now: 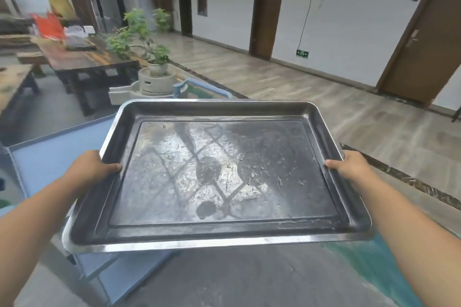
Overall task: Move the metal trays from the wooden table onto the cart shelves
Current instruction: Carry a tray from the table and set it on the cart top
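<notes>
- The tray (pixel 262 147) is held up in front of the person, its long sides running across the view, well apart from the table (pixel 82 60).
- The left hand (pixel 92 166) grips the tray's left rim: the thumb (pixel 113 167) lies over the rim on the inner wall, and the other fingers curl underneath, out of sight.
- The right hand (pixel 349 164) grips the right rim the same way, thumb (pixel 333 164) on the inner wall, fingers hidden beneath.
- The two hands sit opposite each other, about midway along the short sides; both forearms reach in from the bottom corners.
- The tray's floor is scratched and shiny, with water spots and dark reflections.
- The tray's left part is over the cart (pixel 47 157), a blue one whose top shelf has a raised lip. Whether the tray touches that shelf cannot be told.
- A lower blue shelf (pixel 129 274) shows under the tray's near rim, and a blue handle (pixel 199 83) shows just beyond its far rim.
- The table stands far left, dark wood, with a red bag (pixel 48 26) and other blurred things on it.
- A potted plant (pixel 139 37) sits on a stone mill (pixel 154 82) between the table and the cart.
- Brown doors (pixel 265 15) line the white wall on the right.
</notes>
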`<state>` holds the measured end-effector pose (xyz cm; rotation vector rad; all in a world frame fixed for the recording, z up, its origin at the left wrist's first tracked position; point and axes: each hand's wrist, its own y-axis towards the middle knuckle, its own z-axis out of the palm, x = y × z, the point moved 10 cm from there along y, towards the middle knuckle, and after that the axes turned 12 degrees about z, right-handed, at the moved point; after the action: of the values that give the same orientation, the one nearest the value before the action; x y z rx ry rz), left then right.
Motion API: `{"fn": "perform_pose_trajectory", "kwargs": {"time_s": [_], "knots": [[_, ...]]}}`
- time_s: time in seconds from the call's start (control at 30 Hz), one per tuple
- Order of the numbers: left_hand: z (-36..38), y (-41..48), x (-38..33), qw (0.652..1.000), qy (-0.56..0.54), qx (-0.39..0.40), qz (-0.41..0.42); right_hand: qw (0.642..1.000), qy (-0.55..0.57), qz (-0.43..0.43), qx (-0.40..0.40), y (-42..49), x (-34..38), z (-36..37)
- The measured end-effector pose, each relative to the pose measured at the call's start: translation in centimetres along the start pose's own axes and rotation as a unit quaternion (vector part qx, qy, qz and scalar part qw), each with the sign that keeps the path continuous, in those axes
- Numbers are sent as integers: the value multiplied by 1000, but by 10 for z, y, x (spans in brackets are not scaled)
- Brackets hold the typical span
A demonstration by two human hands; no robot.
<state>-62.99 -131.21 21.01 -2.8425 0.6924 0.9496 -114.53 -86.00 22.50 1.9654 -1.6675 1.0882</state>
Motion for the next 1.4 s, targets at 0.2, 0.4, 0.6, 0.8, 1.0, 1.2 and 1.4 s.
{"fn": "perform_pose_trajectory", "kwargs": {"time_s": [0.2,0.4,0.6,0.8,1.0,1.2,1.4], "knots": [[-31,42,46,998,31,-34,-40,998,-27,-38,30,47,82,78],[-55,58,94,992,45,-58,-104,993,-34,-81,83,85,151,165],[-65,75,122,982,39,-69,-170,981,-43,-110,153,141,216,257],[-66,102,128,968,32,-102,-229,965,-47,-161,203,195,302,334],[-73,118,131,946,62,-146,-282,947,-67,-191,250,229,368,405],[-66,113,157,932,30,-176,-317,933,-95,-208,277,235,400,466],[-62,130,199,922,30,-198,-331,924,-129,-215,289,234,424,528]]}}
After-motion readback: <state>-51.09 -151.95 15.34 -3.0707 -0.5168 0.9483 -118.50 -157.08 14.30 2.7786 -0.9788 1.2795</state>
